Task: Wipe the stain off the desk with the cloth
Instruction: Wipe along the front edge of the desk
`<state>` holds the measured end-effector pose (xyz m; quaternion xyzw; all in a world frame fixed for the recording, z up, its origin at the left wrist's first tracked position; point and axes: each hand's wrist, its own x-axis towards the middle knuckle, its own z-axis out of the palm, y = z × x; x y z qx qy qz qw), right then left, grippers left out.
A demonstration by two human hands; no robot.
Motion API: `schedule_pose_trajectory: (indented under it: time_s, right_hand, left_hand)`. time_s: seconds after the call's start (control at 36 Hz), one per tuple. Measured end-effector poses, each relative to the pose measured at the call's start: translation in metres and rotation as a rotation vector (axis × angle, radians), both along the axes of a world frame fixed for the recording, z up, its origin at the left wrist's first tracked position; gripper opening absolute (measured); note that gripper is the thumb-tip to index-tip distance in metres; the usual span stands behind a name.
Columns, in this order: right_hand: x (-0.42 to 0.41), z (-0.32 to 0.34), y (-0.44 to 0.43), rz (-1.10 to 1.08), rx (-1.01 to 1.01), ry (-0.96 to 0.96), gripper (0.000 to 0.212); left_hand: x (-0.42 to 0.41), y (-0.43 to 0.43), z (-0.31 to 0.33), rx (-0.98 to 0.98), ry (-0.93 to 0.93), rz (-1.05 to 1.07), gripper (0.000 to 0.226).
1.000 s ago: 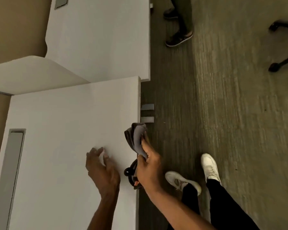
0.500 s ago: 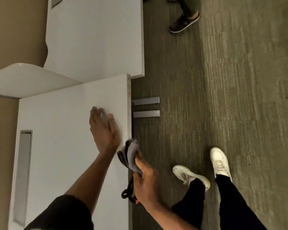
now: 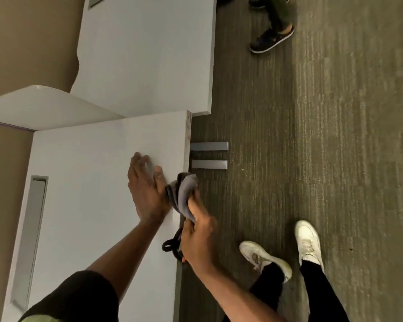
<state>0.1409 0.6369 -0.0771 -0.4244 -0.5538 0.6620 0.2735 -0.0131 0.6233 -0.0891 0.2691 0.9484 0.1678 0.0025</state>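
Note:
The white desk [image 3: 86,173] fills the left half of the view. Red marks [image 3: 188,129] show along its right edge near the far corner. My left hand [image 3: 147,194] lies flat on the desk top near that edge, fingers apart, holding nothing. My right hand [image 3: 197,238] is at the desk's edge, shut on a bunched grey cloth [image 3: 183,194] that sticks up from my fingers and touches the edge beside my left hand. A black looped thing [image 3: 170,246] hangs under my right hand; I cannot tell what it is.
A second white desk [image 3: 149,54] stands beyond. A grey cable slot [image 3: 29,238] runs along the near desk's left side. Two grey metal feet [image 3: 209,155] stick out onto the carpet. My white shoes [image 3: 265,259] and another person's dark shoe [image 3: 270,40] stand on the floor.
My left hand moved forward and laid flat on the desk by the right edge. My right hand brought the cloth up against the edge beside it. The camera shifted slightly.

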Motion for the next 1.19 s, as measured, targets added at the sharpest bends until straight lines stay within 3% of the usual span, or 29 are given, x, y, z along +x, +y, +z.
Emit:
schedule_pose_trajectory:
  time_s: [0.31, 0.53, 0.81, 1.06, 1.19]
  right_hand:
    - [-0.057, -0.001, 0.096, -0.014, 0.039, -0.103, 0.059]
    - [-0.014, -0.005, 0.031, 0.059, 0.131, -0.034, 0.069]
    - [-0.059, -0.004, 0.105, 0.057, 0.055, -0.08, 0.061]
    - [-0.003, 0.001, 0.02, 0.108, 0.058, -0.022, 0.065]
    - [-0.024, 0.004, 0.048, 0.044, 0.032, -0.028, 0.059]
  left_hand:
    - [-0.002, 0.0, -0.002, -0.007, -0.007, 0.01, 0.055]
    - [-0.001, 0.001, -0.003, -0.012, 0.013, 0.018, 0.053]
    - [-0.003, 0.001, -0.002, -0.019, 0.001, 0.009, 0.052]
    - [-0.005, 0.0, -0.003, -0.018, 0.004, -0.004, 0.053]
    - [-0.005, 0.0, -0.004, -0.011, 0.003, 0.0, 0.052]
